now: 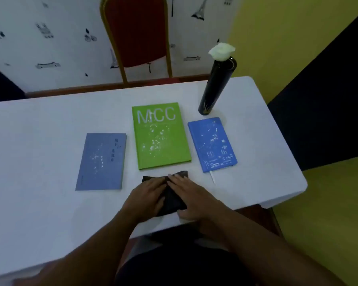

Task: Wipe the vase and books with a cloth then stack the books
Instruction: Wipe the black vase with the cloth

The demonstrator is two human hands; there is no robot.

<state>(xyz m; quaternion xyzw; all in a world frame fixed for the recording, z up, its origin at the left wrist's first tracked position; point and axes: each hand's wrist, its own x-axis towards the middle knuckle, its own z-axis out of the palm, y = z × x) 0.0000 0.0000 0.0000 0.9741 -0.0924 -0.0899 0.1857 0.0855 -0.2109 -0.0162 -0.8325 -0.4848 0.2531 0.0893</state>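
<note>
A dark folded cloth (172,198) lies on the white table (39,162) near its front edge. My left hand (148,196) and my right hand (191,196) both rest flat on the cloth, fingers pressed down on it. Beyond the cloth lie three books side by side: a grey-blue book (101,162) on the left, a green book marked MCC (160,136) in the middle, a bright blue book (212,144) on the right. A tall black vase (216,89) with a white flower (221,51) stands behind the blue book.
A red chair with a gold frame (135,36) stands behind the table's far edge. The table's right edge (285,145) runs close to the vase and blue book. A white ribbon bookmark (212,178) sticks out of the blue book.
</note>
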